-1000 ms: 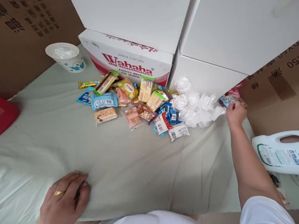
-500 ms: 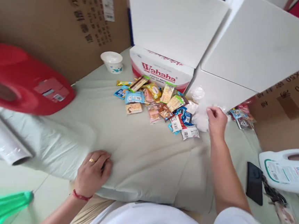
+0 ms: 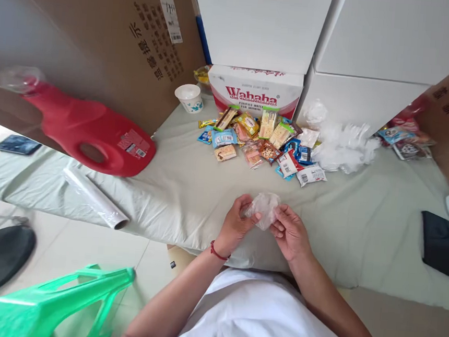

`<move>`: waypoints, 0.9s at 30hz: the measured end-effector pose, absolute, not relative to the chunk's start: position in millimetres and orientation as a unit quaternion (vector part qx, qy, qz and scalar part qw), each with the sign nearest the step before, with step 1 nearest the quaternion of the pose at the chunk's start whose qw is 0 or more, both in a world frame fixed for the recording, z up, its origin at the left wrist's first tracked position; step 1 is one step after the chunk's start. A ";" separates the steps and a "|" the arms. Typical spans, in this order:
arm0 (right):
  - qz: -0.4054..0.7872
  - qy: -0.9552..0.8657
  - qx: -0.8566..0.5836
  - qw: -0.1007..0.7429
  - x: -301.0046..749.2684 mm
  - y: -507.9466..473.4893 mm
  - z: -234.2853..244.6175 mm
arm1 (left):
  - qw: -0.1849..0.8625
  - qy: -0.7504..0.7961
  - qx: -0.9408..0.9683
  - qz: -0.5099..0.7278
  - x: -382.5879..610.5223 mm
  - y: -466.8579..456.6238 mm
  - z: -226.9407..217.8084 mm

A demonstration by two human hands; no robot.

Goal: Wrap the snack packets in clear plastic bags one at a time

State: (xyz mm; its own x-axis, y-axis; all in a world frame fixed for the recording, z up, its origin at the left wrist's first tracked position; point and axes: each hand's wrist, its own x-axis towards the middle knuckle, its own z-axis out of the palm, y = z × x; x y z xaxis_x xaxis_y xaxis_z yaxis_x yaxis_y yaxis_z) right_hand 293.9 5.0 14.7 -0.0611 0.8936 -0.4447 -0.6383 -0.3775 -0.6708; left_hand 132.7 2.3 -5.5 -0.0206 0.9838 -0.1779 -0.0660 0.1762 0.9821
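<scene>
In front of my body, just above the cloth, my left hand (image 3: 240, 220) and my right hand (image 3: 288, 227) hold a crumpled clear plastic cover (image 3: 265, 210) between them. It looks like a thin, gathered bowl cover. The fingers of each hand are closed on one side of it. Beyond the hands lies a pile of similar clear plastic covers (image 3: 344, 147). Left of that pile are several small wrapped snacks (image 3: 269, 152), such as biscuits and wafers, heaped before a white and red Wahaha carton (image 3: 255, 90). A white paper bowl (image 3: 190, 98) with a blue print stands left of the carton.
On the left a big red detergent bottle (image 3: 91, 120) lies near a roll of clear film (image 3: 96, 199). A dark phone (image 3: 440, 242) rests at the right. White boxes (image 3: 381, 35) and brown cartons (image 3: 103, 21) wall the back. A green plastic stool (image 3: 51, 300) is below, left.
My right hand has come back from the plastic pile with a clear cover. My left hand has lifted from the cloth and moved right to grip it too. The view has shifted.
</scene>
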 end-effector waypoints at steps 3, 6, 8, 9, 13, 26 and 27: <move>0.689 -0.182 -0.436 0.550 312.8 1.0 17.4 | 0.599 0.488 0.388 0.502 137.1 22.2 3.9; 0.663 -0.194 -0.460 0.557 333.2 -4.8 8.2 | 0.672 0.442 0.274 0.527 131.2 29.9 6.6; 0.656 -0.233 -0.493 0.523 343.7 -9.2 0.1 | 0.712 0.421 0.221 0.517 128.5 29.3 5.7; 0.636 -0.275 -0.518 0.503 347.6 -11.0 -2.5 | 0.716 0.421 0.212 0.516 128.1 28.1 5.1; 0.402 -0.558 -0.571 0.449 353.4 -7.8 4.6 | 0.693 0.453 0.228 0.513 130.3 22.6 5.9; 0.688 -0.374 -0.402 0.474 352.8 16.9 -4.6 | 0.739 0.409 0.165 0.509 99.6 20.7 2.3; 0.692 -0.332 -0.412 0.492 352.6 15.4 -9.5 | 0.737 0.412 0.163 0.510 98.1 20.8 -0.9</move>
State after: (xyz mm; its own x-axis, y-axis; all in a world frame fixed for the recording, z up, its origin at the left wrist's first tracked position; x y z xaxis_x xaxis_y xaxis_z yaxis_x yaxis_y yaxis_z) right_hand 352.6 15.4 -9.5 -0.1766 0.9539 -0.2427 -0.4076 -0.2953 -0.8641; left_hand 98.1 20.8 -0.9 0.1399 0.8865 -0.4411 -0.6187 0.4261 0.6600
